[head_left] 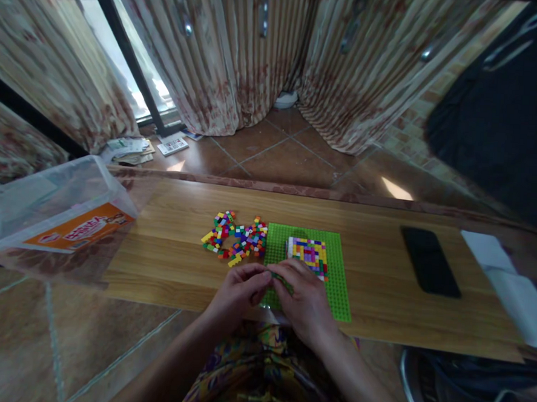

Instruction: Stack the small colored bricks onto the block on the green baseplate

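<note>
A green studded baseplate [337, 272] lies on a wooden board [165, 249]. On the plate sits a block of small bricks [308, 253], mostly yellow with red, blue and purple ones. A loose pile of small coloured bricks [239, 238] lies just left of the plate. My left hand [240, 290] and my right hand [305, 300] meet at the plate's near left edge, fingertips pinched together over something small that I cannot make out. Both hands cover the plate's front corner.
A black phone [430, 261] lies on the board to the right, with white paper [488, 251] beyond it. A clear plastic box [54, 209] with an orange label stands at the left end. Tiled floor, curtains and papers [130, 150] lie behind.
</note>
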`<state>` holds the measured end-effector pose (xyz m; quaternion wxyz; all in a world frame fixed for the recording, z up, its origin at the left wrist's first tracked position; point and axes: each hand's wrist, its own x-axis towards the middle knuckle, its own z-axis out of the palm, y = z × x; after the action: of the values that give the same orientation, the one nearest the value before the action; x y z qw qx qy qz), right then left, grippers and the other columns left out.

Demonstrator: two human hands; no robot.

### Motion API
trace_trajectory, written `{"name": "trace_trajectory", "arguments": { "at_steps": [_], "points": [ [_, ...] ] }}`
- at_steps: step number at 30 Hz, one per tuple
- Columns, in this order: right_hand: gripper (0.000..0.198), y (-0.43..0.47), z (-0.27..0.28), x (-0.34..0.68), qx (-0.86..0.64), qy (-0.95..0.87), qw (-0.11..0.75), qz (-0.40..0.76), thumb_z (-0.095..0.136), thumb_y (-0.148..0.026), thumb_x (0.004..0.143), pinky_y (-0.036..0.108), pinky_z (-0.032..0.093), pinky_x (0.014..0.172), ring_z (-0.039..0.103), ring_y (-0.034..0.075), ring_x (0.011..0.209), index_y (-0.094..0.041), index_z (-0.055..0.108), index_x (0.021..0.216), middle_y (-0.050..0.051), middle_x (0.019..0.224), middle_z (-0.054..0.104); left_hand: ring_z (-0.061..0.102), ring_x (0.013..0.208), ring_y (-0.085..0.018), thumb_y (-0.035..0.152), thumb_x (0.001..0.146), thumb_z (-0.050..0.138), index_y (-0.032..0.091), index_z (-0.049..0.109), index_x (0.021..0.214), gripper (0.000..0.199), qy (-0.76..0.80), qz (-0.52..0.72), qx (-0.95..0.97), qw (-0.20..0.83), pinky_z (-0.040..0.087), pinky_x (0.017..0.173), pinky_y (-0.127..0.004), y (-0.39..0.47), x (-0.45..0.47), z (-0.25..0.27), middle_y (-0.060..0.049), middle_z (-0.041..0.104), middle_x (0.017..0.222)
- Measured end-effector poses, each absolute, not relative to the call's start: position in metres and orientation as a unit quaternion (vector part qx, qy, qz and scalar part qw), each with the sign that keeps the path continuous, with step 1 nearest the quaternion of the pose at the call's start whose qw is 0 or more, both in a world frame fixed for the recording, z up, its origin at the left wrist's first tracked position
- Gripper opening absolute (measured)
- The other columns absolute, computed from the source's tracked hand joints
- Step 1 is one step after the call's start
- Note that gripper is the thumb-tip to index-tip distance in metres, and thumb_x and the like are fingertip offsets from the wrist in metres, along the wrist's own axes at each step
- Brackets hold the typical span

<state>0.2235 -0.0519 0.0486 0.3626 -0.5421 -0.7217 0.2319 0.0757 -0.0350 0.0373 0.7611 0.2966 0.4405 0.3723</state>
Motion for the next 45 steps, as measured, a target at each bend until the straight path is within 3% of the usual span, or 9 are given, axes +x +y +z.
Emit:
{"name": "trace_trajectory", "arguments": {
  "at_steps": [4, 18, 22, 26, 32, 45],
  "points": [
    [0.014, -0.058, 0.052, 0.226, -0.546, -0.663, 0.408, 0.310, 0.057, -0.022, 0.091, 0.027, 0.051, 0.077, 0.063, 0.015, 0.087, -0.025, 0.069, 0.098, 0.002, 0.092, 0.068, 0.034, 0.049, -0.004, 0.036, 0.066, 0.079, 0.013, 0.061, 0.064, 0.029, 0.449, 0.361, 0.239, 0.782, 0.022, 0.045, -0.017, -0.036, 0.077, 0.045, 0.005, 0.044, 0.054],
    [0.017, -0.062, 0.055, 0.237, -0.511, -0.634, 0.431, 0.389, 0.055, -0.029, 0.093, 0.026, 0.049, 0.072, 0.063, 0.014, 0.080, -0.024, 0.071, 0.091, 0.002, 0.083, 0.067, 0.033, 0.046, -0.005, 0.034, 0.061, 0.079, 0.013, 0.056, 0.055, 0.032, 0.424, 0.321, 0.244, 0.811, 0.019, 0.045, -0.020, -0.029, 0.079, 0.048, 0.005, 0.041, 0.049],
    [0.017, -0.043, 0.056, 0.259, -0.557, -0.635, 0.440, 0.305, 0.055, -0.030, 0.092, 0.030, 0.050, 0.080, 0.064, 0.017, 0.088, -0.024, 0.071, 0.094, 0.003, 0.093, 0.069, 0.033, 0.047, -0.004, 0.037, 0.066, 0.077, 0.013, 0.057, 0.060, 0.032, 0.438, 0.342, 0.274, 0.785, 0.019, 0.045, -0.020, -0.025, 0.075, 0.038, 0.005, 0.044, 0.052],
    [0.022, -0.012, 0.054, 0.279, -0.594, -0.677, 0.383, 0.207, 0.051, -0.031, 0.094, 0.034, 0.050, 0.082, 0.064, 0.019, 0.089, -0.022, 0.070, 0.098, 0.005, 0.095, 0.068, 0.033, 0.046, -0.004, 0.041, 0.068, 0.076, 0.013, 0.061, 0.066, 0.031, 0.483, 0.366, 0.326, 0.726, 0.020, 0.045, -0.019, -0.024, 0.068, 0.022, 0.006, 0.044, 0.051],
    [0.019, 0.016, 0.042, 0.281, -0.582, -0.749, 0.288, 0.133, 0.055, -0.029, 0.090, 0.034, 0.048, 0.082, 0.061, 0.020, 0.089, -0.023, 0.073, 0.086, 0.005, 0.092, 0.066, 0.030, 0.043, -0.004, 0.047, 0.068, 0.073, 0.014, 0.061, 0.068, 0.035, 0.500, 0.366, 0.356, 0.700, 0.018, 0.043, -0.019, -0.024, 0.063, 0.014, 0.007, 0.042, 0.049],
    [0.021, 0.030, 0.056, 0.280, -0.573, -0.782, 0.168, 0.177, 0.054, -0.028, 0.091, 0.031, 0.045, 0.080, 0.061, 0.018, 0.086, -0.022, 0.072, 0.083, 0.003, 0.090, 0.066, 0.030, 0.045, -0.004, 0.049, 0.074, 0.067, 0.014, 0.058, 0.068, 0.036, 0.479, 0.368, 0.375, 0.704, 0.020, 0.043, -0.020, -0.024, 0.064, 0.009, 0.006, 0.042, 0.053]
  ]
}}
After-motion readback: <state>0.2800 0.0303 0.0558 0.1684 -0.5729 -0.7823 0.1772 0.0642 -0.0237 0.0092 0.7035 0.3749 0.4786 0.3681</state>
